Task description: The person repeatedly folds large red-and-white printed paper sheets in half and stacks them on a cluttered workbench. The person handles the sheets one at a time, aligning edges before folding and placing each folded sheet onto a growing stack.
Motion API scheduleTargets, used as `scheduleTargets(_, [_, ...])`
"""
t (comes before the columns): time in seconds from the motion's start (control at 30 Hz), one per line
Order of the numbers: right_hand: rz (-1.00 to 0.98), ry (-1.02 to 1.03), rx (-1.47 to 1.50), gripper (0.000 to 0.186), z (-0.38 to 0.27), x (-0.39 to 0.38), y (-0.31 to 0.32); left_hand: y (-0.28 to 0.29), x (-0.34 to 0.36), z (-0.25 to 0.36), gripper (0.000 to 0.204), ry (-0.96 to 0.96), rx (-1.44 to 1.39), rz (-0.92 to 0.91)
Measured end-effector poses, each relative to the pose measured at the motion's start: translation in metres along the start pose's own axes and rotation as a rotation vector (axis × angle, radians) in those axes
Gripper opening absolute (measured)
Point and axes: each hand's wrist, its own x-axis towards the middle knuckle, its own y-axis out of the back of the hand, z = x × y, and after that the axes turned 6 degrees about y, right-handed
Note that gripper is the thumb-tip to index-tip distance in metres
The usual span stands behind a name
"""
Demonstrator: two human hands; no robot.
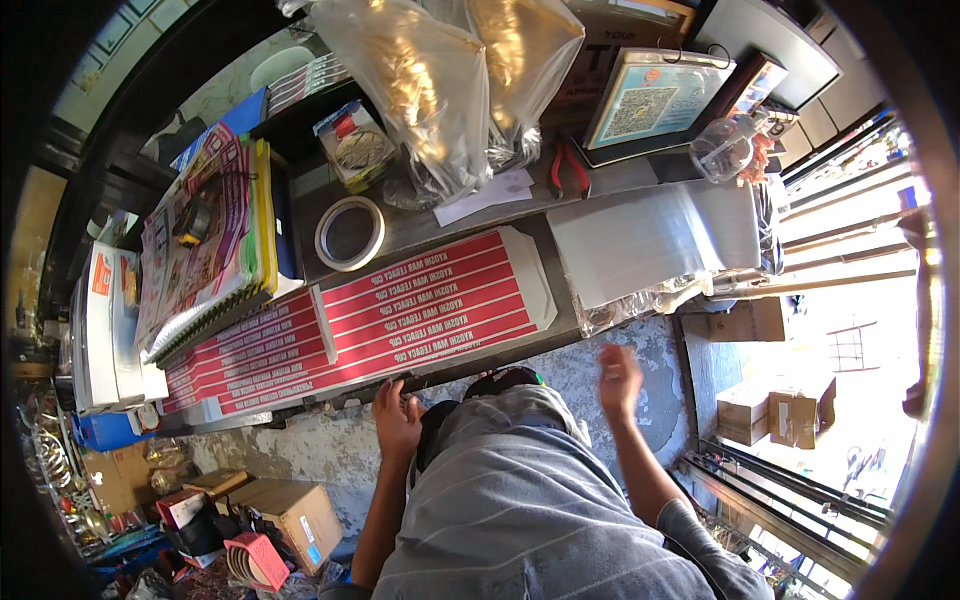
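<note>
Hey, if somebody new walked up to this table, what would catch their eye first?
Probably the red-and-white striped sheets along the near side of the table, just beyond the left hand. Next, the clear plastic bags with shiny gold-coloured contents at top centre. The red-handled pliers also stand out, right of the bags.

Rows of white capitals are repeating across the red-banded sheet [425, 301], and smaller white lines are running along the second red sheet [245, 345] on its left. A square code is filling much of the blue-and-white sign [645, 112], while large dark letters are showing on the brown panel [603, 72] behind.
</note>
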Motion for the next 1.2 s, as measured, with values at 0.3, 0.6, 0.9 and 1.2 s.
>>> scheduleTargets(0.3, [-0.083, 0.229, -0.300, 0.058, -0.041, 0.043, -0.135, -0.022, 0.041, 0.051, 0.082, -0.098, 0.329, -0.169])
scheduleTargets(0.6, [-0.046, -0.105, -0.152, 0.035, -0.032, 0.076, -0.156, -0.020, 0.027, 0.047, 0.081, -0.081, 0.278, -0.189])
scheduleTargets(0.9, [-0.030, 0.066, -0.141, 0.023, -0.065, 0.075, -0.144, -0.022, 0.018, 0.036, 0.082, -0.031, 0.243, -0.173])
scheduleTargets(1.2, [-0.327, 0.272, 0.053, 0.032, -0.185, 0.028, -0.075, -0.008, 0.022, 0.045, 0.095, -0.036, 0.147, 0.045])
